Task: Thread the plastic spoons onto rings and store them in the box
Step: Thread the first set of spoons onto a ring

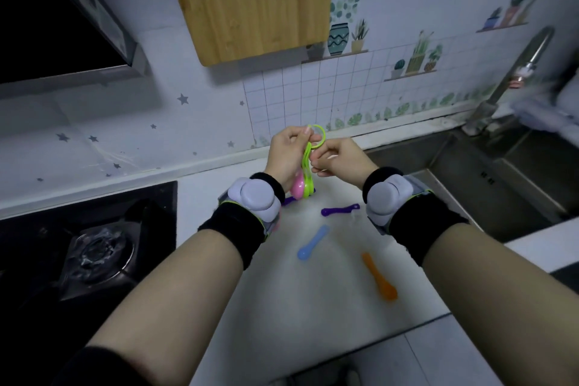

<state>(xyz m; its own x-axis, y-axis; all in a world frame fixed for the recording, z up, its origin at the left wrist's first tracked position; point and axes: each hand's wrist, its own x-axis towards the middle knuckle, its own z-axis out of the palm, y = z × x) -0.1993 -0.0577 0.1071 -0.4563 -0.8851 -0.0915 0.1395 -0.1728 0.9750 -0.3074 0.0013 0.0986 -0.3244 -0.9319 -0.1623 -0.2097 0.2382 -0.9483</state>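
My left hand [286,150] pinches a green ring [319,136] above the white counter [329,307]. Green spoons [307,172] and a pink spoon [297,186] hang from the ring. My right hand [338,158] pinches the ring's lower end beside the spoon handles. Loose on the counter lie a purple spoon [340,209], a blue spoon [313,243] and an orange spoon [379,276]. Another purple piece [287,200] shows partly behind my left wrist. No box is in view.
A gas hob [87,247] fills the left side of the counter. A steel sink [488,172] with a tap [513,78] lies to the right. A wooden board [250,0] hangs on the tiled wall behind.
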